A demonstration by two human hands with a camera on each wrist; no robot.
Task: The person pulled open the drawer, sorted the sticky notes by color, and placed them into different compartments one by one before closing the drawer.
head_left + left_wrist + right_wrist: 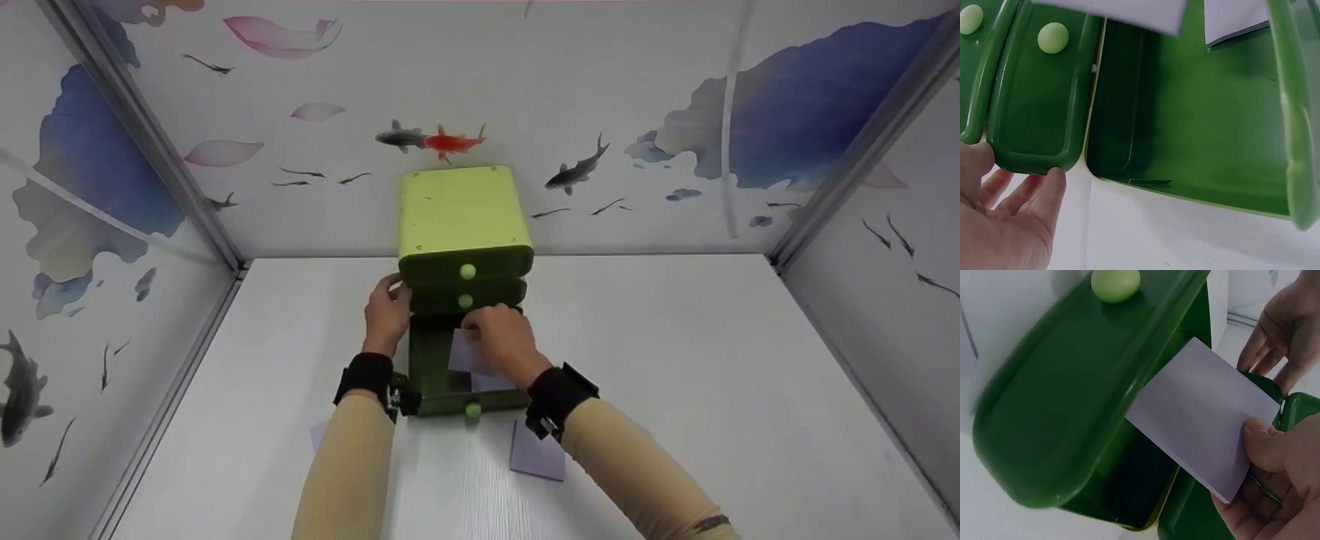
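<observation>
A green set of drawers [465, 210] stands against the back wall, its bottom drawer [1213, 118] pulled out. My right hand [506, 341] pinches a pale purple paper pad [1196, 405] by one end, thumb on top and fingers beneath, over that drawer. Inside the drawer lies another purple pad [1235, 19], partly hidden by the right hand and the held pad in the head view. My left hand [388, 319] is at the left end of the middle drawer [1033, 107], its extended fingertips touching the front's edge.
On the white table [675, 360], a purple pad [536, 454] lies in front of the drawers, beside my right forearm. Another purple piece [318, 435] shows partly behind my left forearm. Printed panels [615, 90] close off the back and both sides.
</observation>
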